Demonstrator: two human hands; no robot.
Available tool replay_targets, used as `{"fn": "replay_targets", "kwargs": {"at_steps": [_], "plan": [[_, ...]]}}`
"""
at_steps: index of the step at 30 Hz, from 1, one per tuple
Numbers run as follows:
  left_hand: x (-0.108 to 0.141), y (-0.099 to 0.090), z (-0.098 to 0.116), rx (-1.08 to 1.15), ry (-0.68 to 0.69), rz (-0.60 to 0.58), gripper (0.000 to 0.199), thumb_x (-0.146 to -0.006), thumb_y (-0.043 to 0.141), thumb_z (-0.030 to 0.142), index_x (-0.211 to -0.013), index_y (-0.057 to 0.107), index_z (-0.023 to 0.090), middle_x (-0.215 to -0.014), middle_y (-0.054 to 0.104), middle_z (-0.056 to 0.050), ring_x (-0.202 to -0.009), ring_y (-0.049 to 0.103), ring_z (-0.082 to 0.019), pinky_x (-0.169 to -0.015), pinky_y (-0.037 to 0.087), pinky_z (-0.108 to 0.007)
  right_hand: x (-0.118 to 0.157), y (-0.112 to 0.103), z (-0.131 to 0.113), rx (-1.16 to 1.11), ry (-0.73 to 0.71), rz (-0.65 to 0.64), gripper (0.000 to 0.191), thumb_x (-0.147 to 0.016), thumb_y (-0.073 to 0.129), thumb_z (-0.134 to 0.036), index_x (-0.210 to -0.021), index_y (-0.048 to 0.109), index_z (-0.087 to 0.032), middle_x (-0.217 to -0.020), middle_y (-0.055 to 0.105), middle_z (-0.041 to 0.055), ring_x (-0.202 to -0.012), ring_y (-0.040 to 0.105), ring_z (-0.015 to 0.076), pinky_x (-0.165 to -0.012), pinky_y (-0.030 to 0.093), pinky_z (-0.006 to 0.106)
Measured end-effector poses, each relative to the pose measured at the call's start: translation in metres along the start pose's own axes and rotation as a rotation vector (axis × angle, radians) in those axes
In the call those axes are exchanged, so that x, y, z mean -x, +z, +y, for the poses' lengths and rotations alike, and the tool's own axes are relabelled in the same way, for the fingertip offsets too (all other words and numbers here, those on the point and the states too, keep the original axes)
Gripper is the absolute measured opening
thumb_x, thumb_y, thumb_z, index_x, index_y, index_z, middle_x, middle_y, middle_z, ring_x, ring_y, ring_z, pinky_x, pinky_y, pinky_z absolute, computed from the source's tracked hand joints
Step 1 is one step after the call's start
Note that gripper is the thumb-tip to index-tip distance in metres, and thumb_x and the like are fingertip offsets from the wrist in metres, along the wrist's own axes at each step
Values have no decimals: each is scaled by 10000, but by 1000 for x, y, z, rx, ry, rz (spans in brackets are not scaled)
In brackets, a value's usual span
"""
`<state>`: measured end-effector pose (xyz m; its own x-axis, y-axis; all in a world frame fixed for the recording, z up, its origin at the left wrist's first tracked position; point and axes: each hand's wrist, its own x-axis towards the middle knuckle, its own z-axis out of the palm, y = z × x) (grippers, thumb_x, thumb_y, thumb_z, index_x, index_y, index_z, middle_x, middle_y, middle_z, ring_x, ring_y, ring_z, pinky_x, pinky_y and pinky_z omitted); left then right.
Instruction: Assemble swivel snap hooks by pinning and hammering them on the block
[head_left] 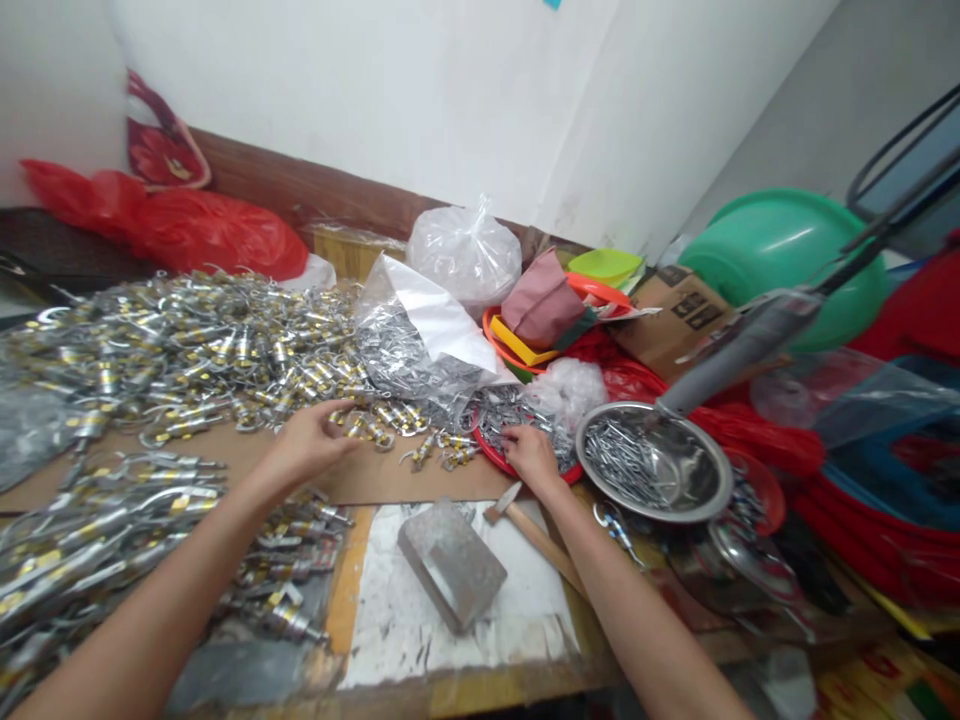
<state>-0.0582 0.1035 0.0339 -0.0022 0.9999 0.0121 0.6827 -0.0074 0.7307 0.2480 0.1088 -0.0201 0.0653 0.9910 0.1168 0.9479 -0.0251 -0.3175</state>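
Note:
My left hand point(313, 440) reaches to the near edge of a large heap of silver and yellow metal fittings point(225, 340). Its thumb and fingers curve apart, close to several fittings on the cardboard point(412, 475). At a red dish point(491, 462) of small metal pieces point(499, 410), my right hand point(532, 455) has its fingers drawn together among the pieces. What those fingertips hold is too small to make out. Between my forearms lies a grey metal block point(452, 565) on a stained white sheet point(390, 620). A wooden-handled hammer point(536, 535) rests just below my right hand.
To the right, a steel bowl point(694, 470) holds metal pins beneath a grey-sleeved lever point(742, 355). Rows of fittings point(97, 545) lie front left. Behind stand a clear bag point(465, 255), coloured trays point(517, 345), a carton point(675, 320) and a green basin point(787, 260).

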Motion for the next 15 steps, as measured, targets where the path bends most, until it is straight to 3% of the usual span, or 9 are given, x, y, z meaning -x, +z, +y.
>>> {"fn": "replay_targets", "kwargs": {"at_steps": [3,4,5,7,9,11,15], "plan": [[32,-3,17,185,62,-86,620,-728,567,374,-1281,335,213,-762,632,1,-665,633,-154,-606,503,-256,1,-1,8,-32,53,53,228,-854,481,-285,-1039,530,-160,-1067,545,58,-916,549,168,-785,459,371],[44,-2,23,379,70,-181,658,-723,579,357,-1302,293,234,-717,633,12,-654,633,-152,-600,503,-255,2,-2,11,-49,65,73,205,-851,485,-265,-1014,545,-155,-1045,557,60,-920,547,171,-798,448,375],[55,2,28,529,52,-257,670,-702,607,345,-1293,307,254,-673,634,26,-628,633,-149,-591,506,-255,3,-4,14,-70,75,94,174,-845,489,-232,-981,563,-151,-1015,571,64,-926,546,177,-815,433,375],[76,12,35,655,-43,-308,496,-652,657,325,-1116,523,213,-774,680,-15,-664,649,-161,-616,510,-254,5,-8,19,-123,89,142,143,-823,485,-152,-913,597,-150,-950,599,78,-940,543,193,-844,399,364],[91,24,38,666,-131,-330,371,-617,683,317,-951,621,166,-785,718,-50,-709,662,-188,-659,512,-265,10,-15,21,-191,97,191,175,-798,468,-108,-886,610,-160,-910,617,85,-934,550,204,-845,385,349],[99,35,38,617,-169,-339,348,-608,681,326,-905,659,147,-742,736,-64,-690,668,-211,-657,517,-288,19,-21,16,-279,95,234,190,-795,453,-124,-904,605,-159,-893,629,82,-890,570,202,-809,405,339],[107,50,32,456,-83,-319,351,-667,608,360,-961,675,180,-717,745,-46,-620,670,-219,-652,525,-326,60,-31,-23,-501,26,232,200,-804,462,-223,-921,606,-147,-862,656,67,-776,610,163,-682,471,270]]}}
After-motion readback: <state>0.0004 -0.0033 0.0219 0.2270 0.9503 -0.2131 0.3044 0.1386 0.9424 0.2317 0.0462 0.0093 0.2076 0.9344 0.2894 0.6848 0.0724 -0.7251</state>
